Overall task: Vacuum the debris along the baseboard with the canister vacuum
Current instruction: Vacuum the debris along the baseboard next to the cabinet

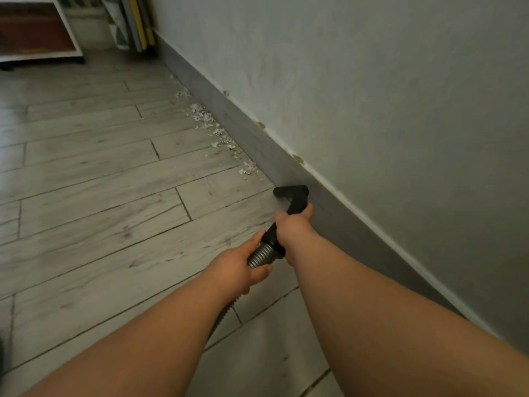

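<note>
A black vacuum nozzle (291, 191) rests on the pale plank floor against the grey baseboard (252, 130). My right hand (292, 227) grips the black tube just behind the nozzle. My left hand (243, 267) grips the ribbed silver hose (261, 255) where it joins the tube. Beyond the nozzle, a trail of small white paper scraps and crumbs (217, 133) lies along the baseboard. The nearest scraps (248, 169) are a short way ahead of the nozzle. The canister itself is out of view.
A white wall (372, 96) runs along the right. At the far end, flat boards (134, 21) lean in the corner and a white shelf unit (40, 32) stands at the top left. The plank floor (100, 181) stretches to the left.
</note>
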Action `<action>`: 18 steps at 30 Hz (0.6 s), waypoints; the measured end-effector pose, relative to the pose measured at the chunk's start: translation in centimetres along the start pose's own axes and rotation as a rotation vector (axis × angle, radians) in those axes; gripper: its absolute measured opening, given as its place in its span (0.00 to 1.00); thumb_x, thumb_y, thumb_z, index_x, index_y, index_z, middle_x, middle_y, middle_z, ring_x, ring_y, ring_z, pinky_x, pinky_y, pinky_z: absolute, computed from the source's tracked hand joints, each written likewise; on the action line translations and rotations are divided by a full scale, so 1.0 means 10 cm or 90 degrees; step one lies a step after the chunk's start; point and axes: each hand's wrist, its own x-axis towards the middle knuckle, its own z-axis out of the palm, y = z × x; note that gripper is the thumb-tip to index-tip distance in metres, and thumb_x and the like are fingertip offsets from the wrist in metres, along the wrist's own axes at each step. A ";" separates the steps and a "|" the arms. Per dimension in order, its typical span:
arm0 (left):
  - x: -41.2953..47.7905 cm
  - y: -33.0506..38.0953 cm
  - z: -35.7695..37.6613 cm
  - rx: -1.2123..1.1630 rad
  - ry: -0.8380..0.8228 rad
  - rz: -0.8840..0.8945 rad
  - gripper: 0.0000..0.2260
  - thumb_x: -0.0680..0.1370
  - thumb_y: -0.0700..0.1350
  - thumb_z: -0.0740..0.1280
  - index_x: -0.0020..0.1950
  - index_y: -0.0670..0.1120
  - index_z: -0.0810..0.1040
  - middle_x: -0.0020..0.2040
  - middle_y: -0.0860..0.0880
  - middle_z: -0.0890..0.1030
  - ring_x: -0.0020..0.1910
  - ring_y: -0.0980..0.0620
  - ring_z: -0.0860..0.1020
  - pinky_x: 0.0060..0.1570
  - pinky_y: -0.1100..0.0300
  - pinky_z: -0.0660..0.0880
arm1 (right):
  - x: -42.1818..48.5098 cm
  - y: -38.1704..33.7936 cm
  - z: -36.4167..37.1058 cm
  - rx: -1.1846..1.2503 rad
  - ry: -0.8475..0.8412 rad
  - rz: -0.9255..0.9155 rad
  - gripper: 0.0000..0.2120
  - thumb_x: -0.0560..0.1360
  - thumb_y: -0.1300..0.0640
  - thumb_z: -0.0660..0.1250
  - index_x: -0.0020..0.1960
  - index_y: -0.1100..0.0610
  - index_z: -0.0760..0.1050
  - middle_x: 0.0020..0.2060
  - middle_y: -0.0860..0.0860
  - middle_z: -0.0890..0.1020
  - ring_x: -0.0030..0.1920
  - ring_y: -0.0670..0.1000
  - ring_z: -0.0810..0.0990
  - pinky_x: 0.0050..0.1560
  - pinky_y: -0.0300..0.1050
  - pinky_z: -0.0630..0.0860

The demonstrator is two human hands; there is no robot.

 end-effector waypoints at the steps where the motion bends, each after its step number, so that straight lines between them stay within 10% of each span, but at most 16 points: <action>1: 0.01 -0.01 0.01 -0.004 0.001 0.001 0.34 0.77 0.53 0.67 0.74 0.69 0.49 0.54 0.50 0.77 0.36 0.53 0.79 0.39 0.63 0.77 | 0.00 -0.03 0.01 -0.005 -0.012 -0.028 0.35 0.81 0.54 0.59 0.79 0.46 0.40 0.73 0.62 0.61 0.68 0.62 0.67 0.58 0.57 0.68; 18: -0.28 0.16 -0.13 -0.059 0.130 0.127 0.34 0.76 0.53 0.68 0.68 0.74 0.47 0.56 0.53 0.77 0.46 0.57 0.77 0.45 0.66 0.74 | -0.57 -0.18 -0.20 0.148 0.015 -0.225 0.36 0.78 0.57 0.60 0.78 0.41 0.44 0.57 0.57 0.76 0.41 0.52 0.77 0.45 0.51 0.78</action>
